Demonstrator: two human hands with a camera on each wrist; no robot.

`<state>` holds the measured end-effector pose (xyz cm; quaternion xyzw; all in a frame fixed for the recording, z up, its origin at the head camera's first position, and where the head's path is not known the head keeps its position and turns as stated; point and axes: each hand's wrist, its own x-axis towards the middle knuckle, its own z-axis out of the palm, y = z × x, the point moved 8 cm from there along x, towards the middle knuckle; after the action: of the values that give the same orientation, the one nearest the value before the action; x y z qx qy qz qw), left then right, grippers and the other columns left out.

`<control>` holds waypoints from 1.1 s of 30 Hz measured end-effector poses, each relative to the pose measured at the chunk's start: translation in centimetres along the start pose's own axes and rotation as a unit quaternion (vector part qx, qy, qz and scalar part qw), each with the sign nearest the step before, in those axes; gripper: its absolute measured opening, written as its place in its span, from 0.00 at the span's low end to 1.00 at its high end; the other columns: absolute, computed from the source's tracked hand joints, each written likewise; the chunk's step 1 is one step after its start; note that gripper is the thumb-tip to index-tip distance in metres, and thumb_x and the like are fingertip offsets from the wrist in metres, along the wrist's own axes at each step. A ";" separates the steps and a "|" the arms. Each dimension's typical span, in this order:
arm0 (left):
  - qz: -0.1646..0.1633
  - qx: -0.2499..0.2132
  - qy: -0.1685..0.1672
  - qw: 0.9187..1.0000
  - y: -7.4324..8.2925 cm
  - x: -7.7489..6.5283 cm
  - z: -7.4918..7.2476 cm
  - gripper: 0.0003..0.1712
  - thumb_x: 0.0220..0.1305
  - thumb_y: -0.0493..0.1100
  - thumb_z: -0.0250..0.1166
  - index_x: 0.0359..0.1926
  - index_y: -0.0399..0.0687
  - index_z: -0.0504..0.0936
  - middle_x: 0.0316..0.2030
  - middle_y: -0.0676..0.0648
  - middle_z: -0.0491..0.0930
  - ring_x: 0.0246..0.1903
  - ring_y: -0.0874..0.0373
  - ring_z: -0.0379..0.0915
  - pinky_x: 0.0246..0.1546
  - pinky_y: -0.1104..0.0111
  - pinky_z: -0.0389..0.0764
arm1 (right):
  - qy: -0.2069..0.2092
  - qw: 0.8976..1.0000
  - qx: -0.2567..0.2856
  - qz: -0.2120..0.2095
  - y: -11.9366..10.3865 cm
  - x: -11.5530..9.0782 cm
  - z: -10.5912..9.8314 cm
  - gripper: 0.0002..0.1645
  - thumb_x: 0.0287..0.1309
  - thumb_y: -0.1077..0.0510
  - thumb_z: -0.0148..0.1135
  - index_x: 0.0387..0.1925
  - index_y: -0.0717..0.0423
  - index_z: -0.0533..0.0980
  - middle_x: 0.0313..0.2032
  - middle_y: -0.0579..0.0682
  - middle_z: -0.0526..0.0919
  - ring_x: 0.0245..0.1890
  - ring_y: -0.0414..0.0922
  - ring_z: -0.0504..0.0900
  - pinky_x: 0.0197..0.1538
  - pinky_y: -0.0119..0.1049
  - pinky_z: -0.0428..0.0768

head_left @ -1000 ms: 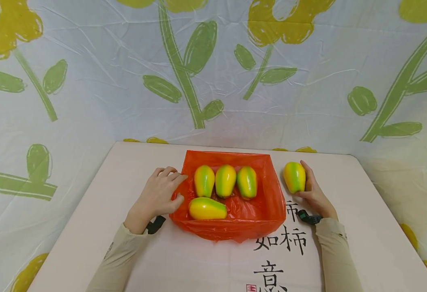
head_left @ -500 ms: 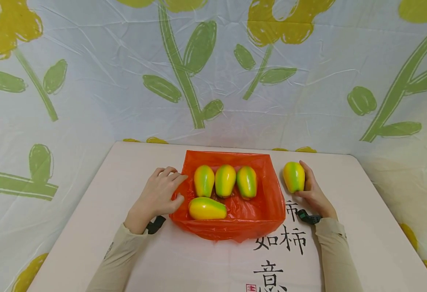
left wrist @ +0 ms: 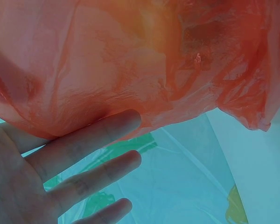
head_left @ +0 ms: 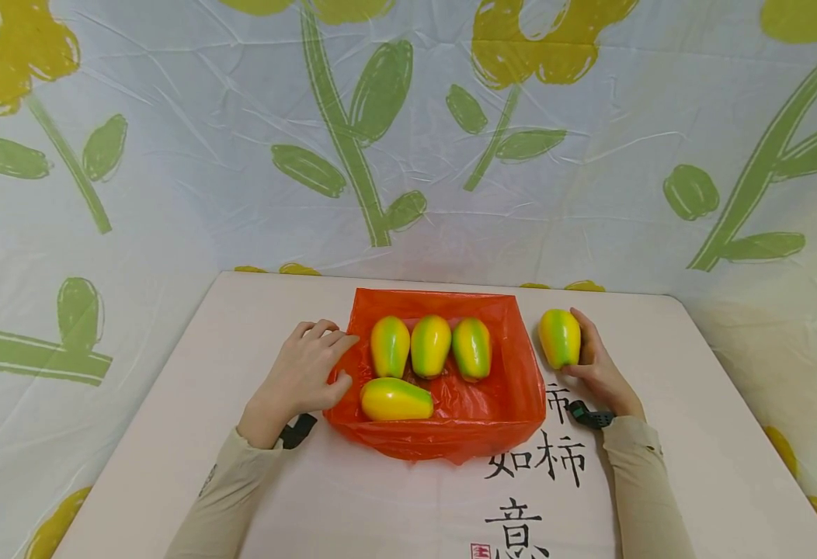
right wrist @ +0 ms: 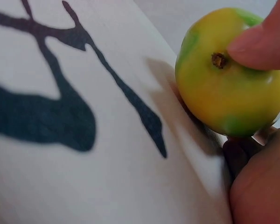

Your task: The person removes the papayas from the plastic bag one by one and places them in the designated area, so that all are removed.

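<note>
My right hand (head_left: 600, 376) grips a yellow-green papaya (head_left: 559, 339) just right of the red plastic bag (head_left: 436, 435). In the right wrist view the thumb presses beside the brown stem end of the papaya (right wrist: 224, 88), and fingers curl beneath it. My left hand (head_left: 307, 369) is at the bag's left side, thumb and fingers spread. The left wrist view shows its fingers (left wrist: 93, 140) nearly straight, against the outside of the bag (left wrist: 130, 84). Inside the wide-mouthed bag, three papayas (head_left: 431, 346) stand in a row at the back; another papaya (head_left: 398, 399) lies sideways at front left.
The bag stands on a pale table (head_left: 352, 505) bearing large black brush characters (head_left: 562, 458) and a red seal mark (head_left: 481, 551). A white curtain (head_left: 192, 155) with yellow flowers and green leaves hangs behind and beside the table.
My right hand has shifted the papaya slightly left, toward the bag. The left hand and the papayas inside the bag look unchanged.
</note>
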<state>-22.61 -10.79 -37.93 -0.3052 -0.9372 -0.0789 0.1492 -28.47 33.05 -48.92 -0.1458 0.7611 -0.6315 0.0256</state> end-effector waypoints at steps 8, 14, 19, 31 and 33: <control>0.001 -0.001 0.003 1.000 0.0 0.0 -0.1 0.27 0.52 0.48 0.57 0.53 0.43 0.83 0.47 0.44 0.84 0.52 0.46 0.72 0.56 0.49 0.70 | -0.006 1.000 0.004 0.008 -0.1 -0.2 0.1 0.68 0.43 0.78 0.60 0.79 0.45 0.37 0.70 0.52 0.46 0.63 0.42 0.50 0.64 0.28 0.50; 0.002 0.001 0.004 1.000 0.0 0.0 -0.1 0.27 0.52 0.48 0.57 0.53 0.43 0.83 0.47 0.44 0.84 0.52 0.46 0.72 0.56 0.49 0.70 | -0.011 1.000 0.008 -0.005 -0.2 -0.2 0.1 0.67 0.41 0.80 0.57 0.78 0.49 0.36 0.70 0.53 0.46 0.63 0.42 0.50 0.63 0.27 0.49; 0.001 0.001 0.002 1.000 0.0 0.0 -0.1 0.27 0.52 0.48 0.57 0.53 0.43 0.83 0.47 0.44 0.84 0.52 0.46 0.71 0.56 0.49 0.70 | -0.010 1.000 0.009 -0.007 -0.2 -0.2 0.1 0.68 0.39 0.80 0.56 0.78 0.48 0.36 0.70 0.54 0.46 0.62 0.41 0.51 0.64 0.27 0.49; -0.004 -0.001 -0.005 1.000 0.0 -0.1 0.0 0.27 0.53 0.48 0.58 0.54 0.44 0.83 0.48 0.44 0.84 0.53 0.46 0.71 0.57 0.49 0.69 | -0.015 0.999 0.043 -0.011 -0.9 -0.7 -1.0 0.65 0.45 0.80 0.50 0.79 0.40 0.36 0.77 0.58 0.29 0.76 0.59 0.35 0.76 0.46 0.39; -0.004 -0.002 -0.004 1.000 0.0 -0.1 0.0 0.28 0.53 0.48 0.57 0.54 0.44 0.83 0.48 0.44 0.84 0.52 0.46 0.71 0.57 0.49 0.69 | -0.007 0.999 0.047 -0.023 -1.5 -0.9 -1.3 0.64 0.46 0.80 0.49 0.79 0.40 0.37 0.77 0.59 0.28 0.75 0.61 0.32 0.74 0.55 0.31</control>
<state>-22.55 -10.89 -37.93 -0.3018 -0.9390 -0.0798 0.1443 -27.65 34.31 -47.36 -0.1661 0.7268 -0.6661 0.0229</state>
